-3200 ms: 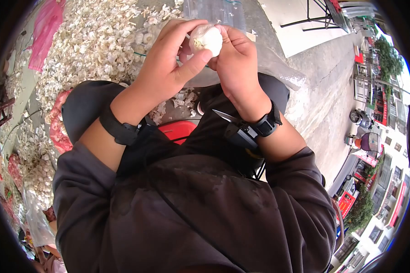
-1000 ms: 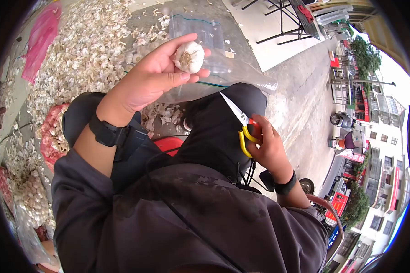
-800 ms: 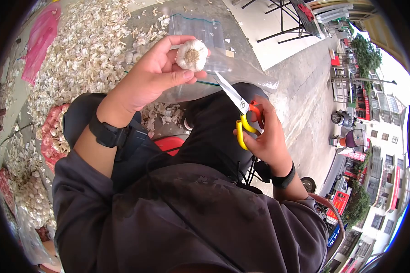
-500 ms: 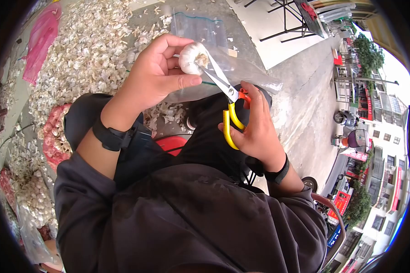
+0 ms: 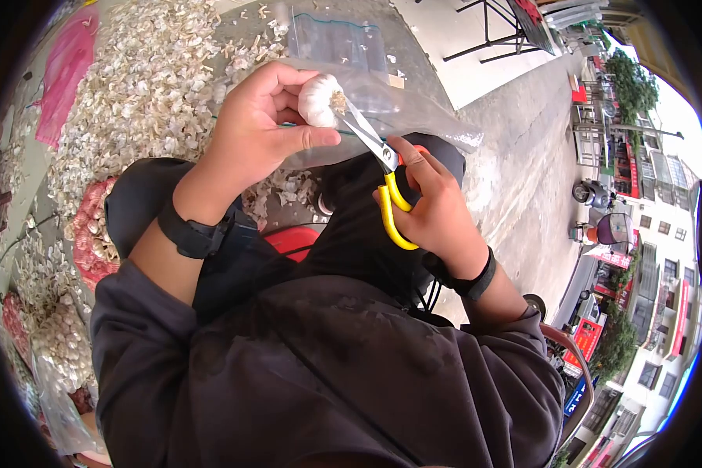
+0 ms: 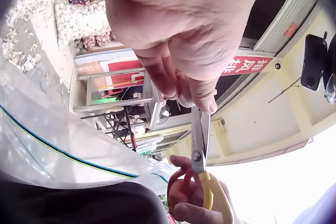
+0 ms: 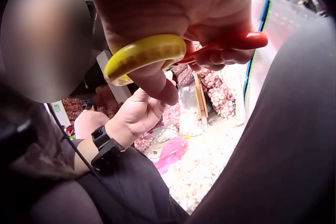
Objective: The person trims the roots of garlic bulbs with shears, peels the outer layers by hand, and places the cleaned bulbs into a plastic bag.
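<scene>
A white garlic bulb (image 5: 317, 100) is pinched between the fingers and thumb of my left hand (image 5: 261, 117), its brown root end turned to the right. My right hand (image 5: 437, 207) grips a pair of scissors (image 5: 388, 158) with one yellow and one red handle loop. The slightly parted blades meet the bulb at its roots. In the left wrist view the blades (image 6: 198, 134) point up to the fingertips of the left hand (image 6: 184, 35), which hide most of the bulb. The right wrist view shows my thumb through the yellow loop (image 7: 142, 56).
Loose garlic skins (image 5: 140, 101) cover the ground on the left, beside a pink net bag (image 5: 66, 70) and a red net sack (image 5: 93, 234) of garlic. A clear plastic bag (image 5: 413, 117) lies beyond my knees. A red stool (image 5: 296, 240) shows between my legs.
My right hand has brought the scissors from beside my right knee up to the bulb. The left hand has turned the bulb so its root end faces the blades.
</scene>
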### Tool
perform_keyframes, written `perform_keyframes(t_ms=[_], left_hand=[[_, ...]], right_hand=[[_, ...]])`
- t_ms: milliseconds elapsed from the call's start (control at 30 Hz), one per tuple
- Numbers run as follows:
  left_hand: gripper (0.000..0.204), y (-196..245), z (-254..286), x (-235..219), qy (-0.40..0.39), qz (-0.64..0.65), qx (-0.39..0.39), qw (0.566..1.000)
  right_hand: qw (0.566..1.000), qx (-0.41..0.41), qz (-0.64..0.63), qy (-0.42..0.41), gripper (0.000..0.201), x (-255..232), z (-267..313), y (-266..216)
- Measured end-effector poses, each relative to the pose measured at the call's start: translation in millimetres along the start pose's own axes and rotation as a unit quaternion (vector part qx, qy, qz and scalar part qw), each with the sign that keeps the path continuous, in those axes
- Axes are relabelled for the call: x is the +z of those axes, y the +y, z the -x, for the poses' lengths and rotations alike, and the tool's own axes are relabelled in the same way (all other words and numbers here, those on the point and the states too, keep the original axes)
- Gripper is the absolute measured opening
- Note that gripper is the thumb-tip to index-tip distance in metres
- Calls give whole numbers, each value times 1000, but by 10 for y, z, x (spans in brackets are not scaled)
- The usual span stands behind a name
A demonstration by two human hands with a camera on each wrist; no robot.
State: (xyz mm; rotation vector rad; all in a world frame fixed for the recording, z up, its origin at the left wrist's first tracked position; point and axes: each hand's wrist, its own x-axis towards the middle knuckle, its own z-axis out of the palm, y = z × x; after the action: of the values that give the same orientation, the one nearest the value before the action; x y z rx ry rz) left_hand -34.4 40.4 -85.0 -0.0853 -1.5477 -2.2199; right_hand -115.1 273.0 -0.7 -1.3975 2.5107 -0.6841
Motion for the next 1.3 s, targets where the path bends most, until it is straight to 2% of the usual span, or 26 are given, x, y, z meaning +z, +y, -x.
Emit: perform_keyframes(t_ms=[100,300,700,1133,1300], left_hand=[[55,-62,-1,-15,21,-55,62,996],[54,-62,11,-21,23,-93,76,993],[52,-99,9,-54,62,-84,65,992],[46,-85,-34,-93,47,-86,43,994],[45,-65,-51,-128,46,-87,38,994]], right_hand=[[1000,-3,-18,-5,64,7,2,-46],[1000,2,-16,-21,61,-10,-18,-22],[999,-29,39,-13,55,31,-107,131],[997,-30,74,-9,49,72,-93,156],[994,-55,94,10,46,126,-116,233]])
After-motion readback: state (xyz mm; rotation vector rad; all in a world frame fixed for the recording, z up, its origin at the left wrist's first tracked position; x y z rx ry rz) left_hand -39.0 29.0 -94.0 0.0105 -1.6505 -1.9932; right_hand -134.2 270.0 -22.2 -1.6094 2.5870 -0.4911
